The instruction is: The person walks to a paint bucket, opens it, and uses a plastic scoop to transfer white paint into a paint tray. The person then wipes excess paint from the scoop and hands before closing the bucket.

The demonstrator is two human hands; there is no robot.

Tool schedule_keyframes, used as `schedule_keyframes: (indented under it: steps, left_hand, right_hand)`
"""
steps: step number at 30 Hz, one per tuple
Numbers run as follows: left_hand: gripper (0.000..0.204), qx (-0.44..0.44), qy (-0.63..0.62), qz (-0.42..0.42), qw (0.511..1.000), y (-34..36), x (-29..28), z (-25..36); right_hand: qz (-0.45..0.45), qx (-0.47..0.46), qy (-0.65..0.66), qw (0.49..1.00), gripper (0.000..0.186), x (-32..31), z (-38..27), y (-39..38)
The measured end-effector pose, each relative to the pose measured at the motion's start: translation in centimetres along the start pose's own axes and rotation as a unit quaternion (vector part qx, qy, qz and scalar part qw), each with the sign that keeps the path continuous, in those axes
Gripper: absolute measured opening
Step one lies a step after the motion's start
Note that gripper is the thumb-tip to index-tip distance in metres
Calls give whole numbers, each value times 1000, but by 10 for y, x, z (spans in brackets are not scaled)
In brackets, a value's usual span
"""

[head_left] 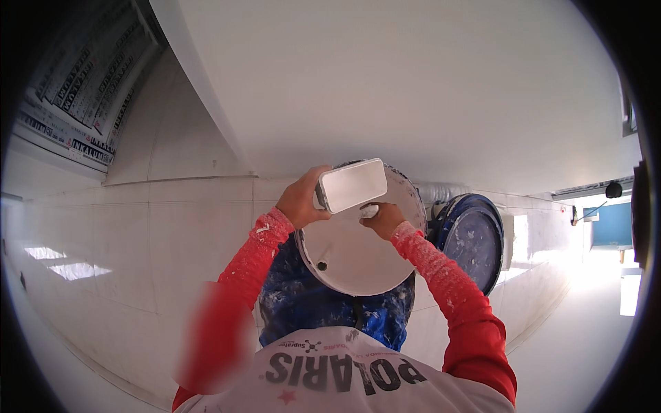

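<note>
My left hand (303, 199) grips a white rectangular object (351, 184) with rounded corners, held over a large round container (354, 275) of white material. Just below and to the right of it, my right hand (384, 220) is closed around a small white lump or piece (368, 210), too small to identify. A short tube-like thing (321, 264) sticks out of the white material on the left side. Crumpled blue material (289, 306), spattered with white, surrounds the lower part of the container. Both red sleeves are flecked with white.
A blue round lid or drum top (471, 244) sits right of the container. A wrapped clear plastic item (443, 193) lies behind it, along the white wall (392, 89). Pale tiled floor (151, 241) surrounds me, with printed sheeting (76, 82) at upper left and an opening at far right.
</note>
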State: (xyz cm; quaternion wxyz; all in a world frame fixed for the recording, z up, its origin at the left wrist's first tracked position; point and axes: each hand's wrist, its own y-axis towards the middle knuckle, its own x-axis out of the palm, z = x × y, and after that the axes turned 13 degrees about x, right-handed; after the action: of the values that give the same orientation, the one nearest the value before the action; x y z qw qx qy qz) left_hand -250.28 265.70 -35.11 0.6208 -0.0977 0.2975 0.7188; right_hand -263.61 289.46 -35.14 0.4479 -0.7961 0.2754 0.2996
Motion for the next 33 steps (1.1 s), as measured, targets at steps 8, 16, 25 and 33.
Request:
schedule_keyframes:
  steps: [8,16,25,33]
  left_hand:
    - [89,12,-10,13,1000,0,-2,1]
    - [94,2,-30,11,999,2,-2,4]
    - [84,14,-6,10,1000,3,-4,6]
    - [84,-4,9,12,1000,2,-1,8]
  right_hand:
    - [56,-23,265,962,30,-101,4,-139]
    - [198,-241,103,945,31,-127,-26,-153]
    - [282,-478,-56,830,35,-51,-33,-101]
    - [248,-464,-63,848,36,-58,-14,-130]
